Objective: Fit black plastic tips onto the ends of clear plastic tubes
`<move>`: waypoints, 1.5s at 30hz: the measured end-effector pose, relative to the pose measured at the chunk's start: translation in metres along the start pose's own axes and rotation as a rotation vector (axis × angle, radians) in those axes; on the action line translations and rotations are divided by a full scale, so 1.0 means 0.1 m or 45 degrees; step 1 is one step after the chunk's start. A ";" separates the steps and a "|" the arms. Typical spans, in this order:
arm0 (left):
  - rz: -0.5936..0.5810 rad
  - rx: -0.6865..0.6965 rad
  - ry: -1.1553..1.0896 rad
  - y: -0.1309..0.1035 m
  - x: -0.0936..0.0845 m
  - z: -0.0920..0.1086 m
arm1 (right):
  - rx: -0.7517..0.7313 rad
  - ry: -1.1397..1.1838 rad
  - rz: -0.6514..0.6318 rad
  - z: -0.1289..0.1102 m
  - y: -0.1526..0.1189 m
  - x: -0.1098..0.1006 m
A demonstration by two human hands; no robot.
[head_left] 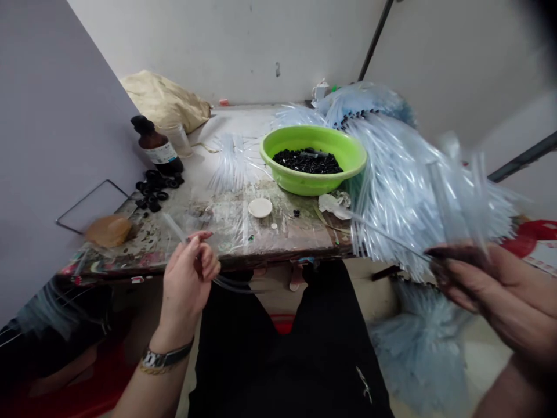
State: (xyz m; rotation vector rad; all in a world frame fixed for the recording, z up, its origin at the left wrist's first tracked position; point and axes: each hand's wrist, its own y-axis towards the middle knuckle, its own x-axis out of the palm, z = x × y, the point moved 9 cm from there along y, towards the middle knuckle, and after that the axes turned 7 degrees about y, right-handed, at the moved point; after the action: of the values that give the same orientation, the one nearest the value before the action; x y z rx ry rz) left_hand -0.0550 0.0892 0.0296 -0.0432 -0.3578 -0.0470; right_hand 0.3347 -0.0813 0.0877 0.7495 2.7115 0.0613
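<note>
Clear tube [174, 227] pinched in left hand [189, 276]

Left hand [189, 276] pinches a clear tube [183, 235]; right hand [491, 290] grips several tubes [461, 191].

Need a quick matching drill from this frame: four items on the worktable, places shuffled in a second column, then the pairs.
Things:
1. Bright green plastic basin
2. Dark brown glass bottle with a white label
3. Small white round dish
4. Crumpled tan paper bag

Places:
A. far back left corner, by the wall
B. table middle, just in front of the basin
C. left side, next to loose black rings
D. middle right, holding small black parts

Pairs: 1-D, 2-C, 3-B, 4-A
</note>
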 end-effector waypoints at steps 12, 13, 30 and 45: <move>-0.385 -0.440 -0.282 -0.61 1.01 -0.73 | 0.343 0.546 -0.484 0.40 -0.54 1.80; -0.389 -0.437 -0.291 -0.61 1.01 -0.72 | 0.341 0.543 -0.492 0.43 -0.55 1.82; -0.232 -0.391 -0.120 -0.51 0.76 -0.86 | 0.350 0.450 -0.723 0.58 -0.70 2.12; -0.305 -0.414 0.015 -0.51 0.79 -0.89 | 0.514 0.599 -0.901 0.63 -0.80 2.26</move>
State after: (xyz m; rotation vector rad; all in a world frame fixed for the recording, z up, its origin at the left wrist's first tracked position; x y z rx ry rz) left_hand 0.0466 0.0311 -0.0239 -0.3214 -0.3391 -0.3424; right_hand 0.1331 -0.0386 -0.0493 -0.2144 3.3181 -0.5488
